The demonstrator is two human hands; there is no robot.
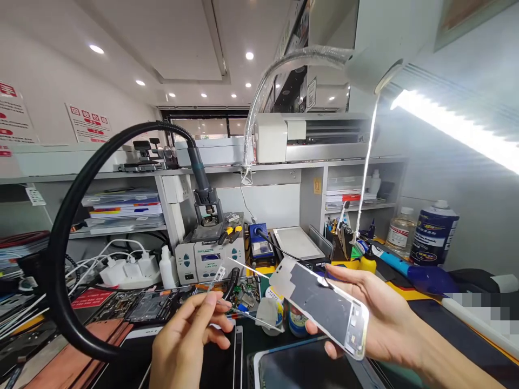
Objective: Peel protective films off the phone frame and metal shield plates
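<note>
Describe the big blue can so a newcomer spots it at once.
Find the bright lamp at upper right. Below it stands a clear bottle. The can is just right of that bottle, but opaque, taller and mostly dark blue.

Bright scene: we record a glaring tube lamp (458, 127) at right, overexposed and washing out the adjacent wall (430, 189), plus small ceiling downlights (249, 55). Wide-angle stretching bends the edges; the lower right corner is pixelated.

Beyond the left grip (190, 335) stands a white plastic bottle (167, 270); beyond the right grip (377, 308), a blue cylindrical metal can (433, 236).
</note>
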